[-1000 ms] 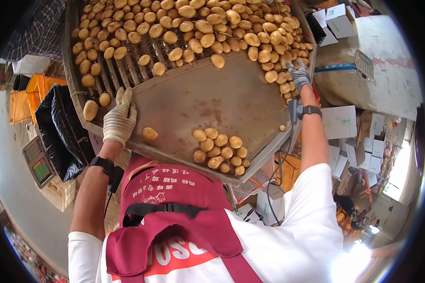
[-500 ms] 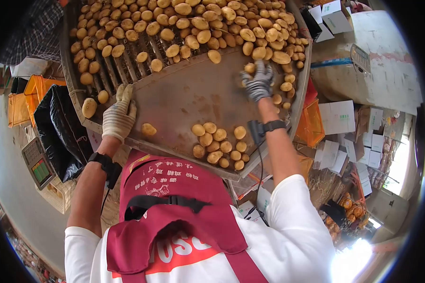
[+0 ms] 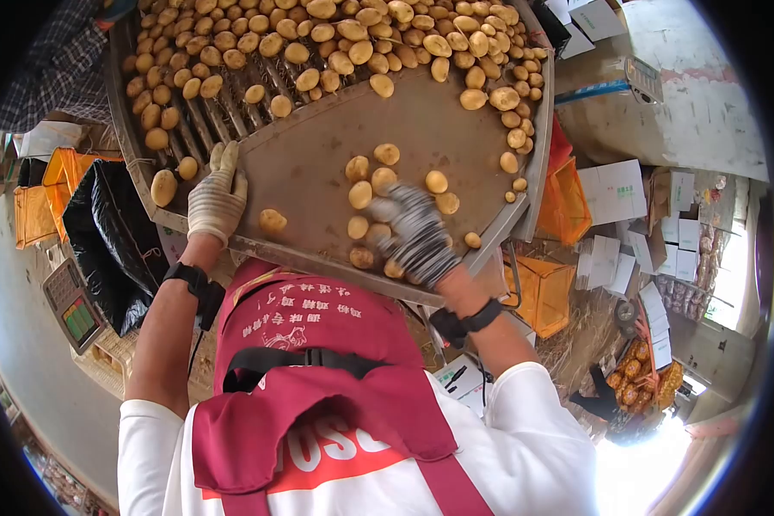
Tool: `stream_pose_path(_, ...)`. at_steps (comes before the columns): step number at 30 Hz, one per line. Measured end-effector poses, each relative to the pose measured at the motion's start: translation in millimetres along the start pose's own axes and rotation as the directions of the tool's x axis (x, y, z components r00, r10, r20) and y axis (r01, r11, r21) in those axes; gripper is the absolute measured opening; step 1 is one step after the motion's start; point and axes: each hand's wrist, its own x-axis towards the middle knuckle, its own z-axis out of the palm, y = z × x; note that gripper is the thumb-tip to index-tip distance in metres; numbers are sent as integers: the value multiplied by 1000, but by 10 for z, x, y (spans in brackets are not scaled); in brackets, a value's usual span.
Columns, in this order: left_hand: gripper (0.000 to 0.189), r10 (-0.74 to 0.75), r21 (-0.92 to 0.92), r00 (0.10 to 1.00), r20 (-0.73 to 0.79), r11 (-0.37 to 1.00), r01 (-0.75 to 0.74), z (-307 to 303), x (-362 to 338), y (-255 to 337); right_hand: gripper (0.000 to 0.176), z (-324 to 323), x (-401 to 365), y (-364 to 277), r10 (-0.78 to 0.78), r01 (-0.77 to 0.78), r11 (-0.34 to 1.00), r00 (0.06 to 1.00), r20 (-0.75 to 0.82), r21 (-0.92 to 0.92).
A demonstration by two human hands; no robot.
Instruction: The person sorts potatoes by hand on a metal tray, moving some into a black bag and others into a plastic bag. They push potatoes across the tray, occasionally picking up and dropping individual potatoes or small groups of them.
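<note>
My left hand (image 3: 218, 198), in a pale knit glove, rests on the near left rim of the metal sorting tray (image 3: 310, 155) with its fingers stretched out. It holds nothing. A single potato (image 3: 273, 221) lies just right of it. My right hand (image 3: 414, 236), in a grey striped glove, is over a loose group of potatoes near the tray's front edge. Its fingers are smeared by motion, so whether they grip one does not show. Potatoes from this group, such as one potato (image 3: 387, 154), lie around the fingers.
A large heap of potatoes (image 3: 353, 30) covers the tray's far side, partly over metal bars (image 3: 219, 116). A person's checked sleeve (image 3: 56, 69) is at upper left. Around the tray are a black bag (image 3: 112, 232), a scale (image 3: 73, 305), orange crates (image 3: 542, 292) and white boxes (image 3: 612, 191).
My right hand has swept from the heap's right edge down to the potatoes by the front rim. Several of these are now more spread out. My left hand has stayed in place.
</note>
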Motion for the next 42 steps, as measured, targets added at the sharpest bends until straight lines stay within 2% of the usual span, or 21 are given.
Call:
stream_pose_path(3, 53, -4, -7, 1000, 18, 1000, 4, -43, -18, 29, 41, 9, -239, 753, 281, -322, 945, 895, -347, -65)
stream_pose_path(5, 53, -14, -12, 1000, 18, 1000, 14, -48, 2, 35, 44, 32, -427, 1223, 507, -577, 814, 763, -401, -70)
stream_pose_path(6, 52, -10, -6, 1000, 12, 1000, 10, -29, 1, 23, 44, 116, -517, 1335, 505, -576, 815, 764, -401, -70)
stream_pose_path(8, 52, -14, 3, 1000, 8, 1000, 14, -27, -7, 13, 46, 237, -656, 1370, 679, -683, 728, 706, -203, 58)
stream_pose_path(11, 52, -37, -2, 999, 17, 999, 37, -12, -16, 31, 46, 366, -750, 845, 632, -607, 771, 766, -117, 194)
stream_pose_path(15, 50, -55, -32, 998, 8, 998, 55, -92, -11, 83, 51, 216, -541, 476, 604, -578, 795, 783, -150, 182)
stream_pose_path(17, 48, -76, -60, 997, 22, 995, 77, -94, -6, 116, 54, 206, -283, 332, 344, -366, 931, 886, -312, -14)
stream_pose_path(18, 49, -58, -34, 998, 15, 998, 59, -68, -2, 81, 54, 198, -141, 275, 347, -369, 929, 884, -315, -12)
stream_pose_path(20, 50, -42, -2, 999, 9, 999, 42, -44, 6, 56, 55, 229, 172, 226, 313, -313, 950, 943, -109, 19)
stream_pose_path(23, 51, -34, 20, 999, -25, 999, 34, -19, -19, 43, 51, 407, 557, 406, 357, -360, 921, 933, -45, -151)
stream_pose_path(27, 52, -29, 3, 999, -42, 1000, 29, 11, -3, 2, 45, 138, 822, 678, 374, -361, 915, 927, 41, -179)
stream_pose_path(28, 52, -32, 0, 999, -39, 999, 32, 23, -4, -26, 41, 166, 816, 967, 368, -367, 916, 929, 24, 161)
stream_pose_path(29, 52, -45, 0, 998, -39, 999, 45, 9, -2, -19, 38, 143, 782, 1167, 369, -329, 812, 929, 14, 482)
stream_pose_path(31, 52, -54, 5, 997, -48, 999, 54, -14, -5, 30, 34, -270, 628, 1058, 675, -458, 279, 719, 168, 844)
stream_pose_path(33, 52, -60, 3, 997, -38, 998, 60, 14, -9, 4, 30, -451, 315, 1234, 710, -229, 104, 699, 90, 968)
stream_pose_path(35, 53, -59, 4, 998, -35, 998, 59, 19, 3, -13, 28, -586, 112, 1371, 822, -250, 153, 570, 17, 956)
stream_pose_path(36, 53, -54, 6, 998, -33, 998, 55, 17, 1, -10, 28, -587, 7, 1621, 819, -251, 155, 574, 18, 956)
stream_pose_path(38, 54, -52, 9, 998, -33, 999, 52, 9, 0, 4, 30, -480, -192, 2116, 834, -673, 528, 526, -167, 519)
stream_pose_path(39, 54, -67, 13, 998, -22, 998, 67, 1, 4, 17, 30, -473, -238, 2081, 833, -672, 529, 527, -168, 518)
stream_pose_path(41, 54, -81, 17, 997, -12, 997, 81, -14, 16, 51, 35, -448, -441, 1878, 647, -694, 690, 719, -254, -206)
stream_pose_path(42, 54, -84, 13, 996, -7, 996, 85, -20, 14, 57, 35, -362, -539, 1882, 645, -692, 692, 720, -256, -206)
